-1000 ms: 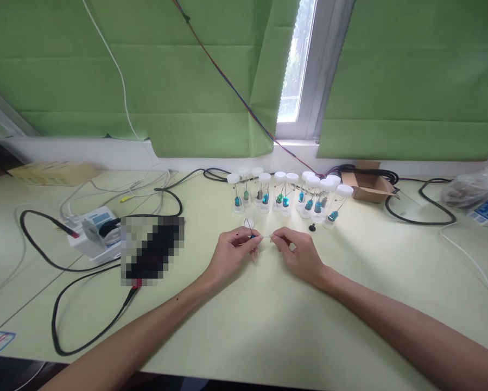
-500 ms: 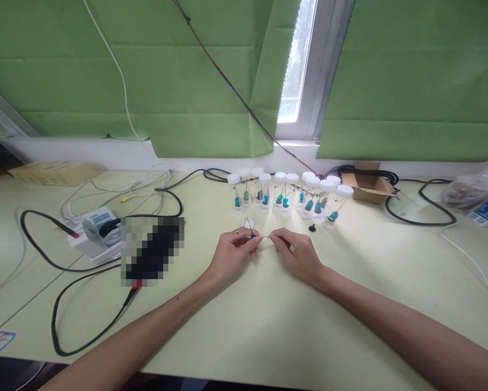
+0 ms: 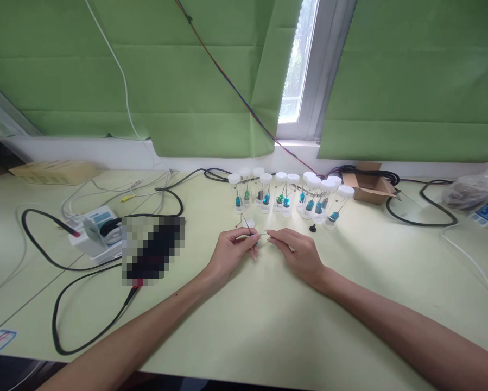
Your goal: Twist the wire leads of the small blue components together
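Note:
Between the fingertips of my left hand point(image 3: 232, 248) is a small dark-blue part point(image 3: 252, 237), mostly covered by the fingers. A thin dark wire point(image 3: 246, 219) rises from it, with a tiny reddish tip at its bent end. My right hand point(image 3: 298, 254) is closed in a pinch on the end of a thin light wire point(image 3: 263, 234) that runs across from the left fingertips. Just behind my left hand a white round cap point(image 3: 250, 223) shows in part. A small black knob-like piece point(image 3: 312, 228) lies beyond my right hand.
Several clear tubes with white caps point(image 3: 345, 191) stand at the back, holding blue or green parts with wires. An open cardboard box point(image 3: 368, 193) is behind them to the right. At left are a white power strip point(image 3: 91, 244), black cables point(image 3: 54, 320) and a blurred dark object point(image 3: 156, 250).
The dark wire above my left hand now leans left, its reddish tip higher and clear of the fingers. My right fingertips have shifted slightly left and up.

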{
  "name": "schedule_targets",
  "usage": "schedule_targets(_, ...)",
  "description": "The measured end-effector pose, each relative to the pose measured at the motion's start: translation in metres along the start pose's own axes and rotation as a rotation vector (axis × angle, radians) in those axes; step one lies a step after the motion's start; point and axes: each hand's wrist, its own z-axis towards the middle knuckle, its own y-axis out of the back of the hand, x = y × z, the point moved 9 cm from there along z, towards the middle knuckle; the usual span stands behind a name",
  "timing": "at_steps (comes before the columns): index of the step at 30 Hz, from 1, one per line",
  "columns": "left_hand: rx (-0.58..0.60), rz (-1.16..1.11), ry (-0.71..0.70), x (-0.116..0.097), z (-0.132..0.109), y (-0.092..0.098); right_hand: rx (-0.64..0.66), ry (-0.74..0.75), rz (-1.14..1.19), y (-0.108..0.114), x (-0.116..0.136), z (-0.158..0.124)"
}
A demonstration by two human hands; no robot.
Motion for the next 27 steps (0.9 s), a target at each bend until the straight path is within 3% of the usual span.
schedule_targets(8, -0.008, 0.093, -0.052, -0.008, -0.003, -0.002, 0.0, -0.018, 0.019, 0.002, 0.002, 0.001)
schedule_targets(19, 0.017, 0.166, -0.137, -0.015, -0.007, -0.008, 0.052, -0.171, 0.042, -0.001, -0.008, 0.002)
schedule_targets(27, 0.033, 0.16, -0.113, -0.017, -0.007, -0.009, 0.023, -0.156, 0.09, -0.002, -0.01, -0.002)
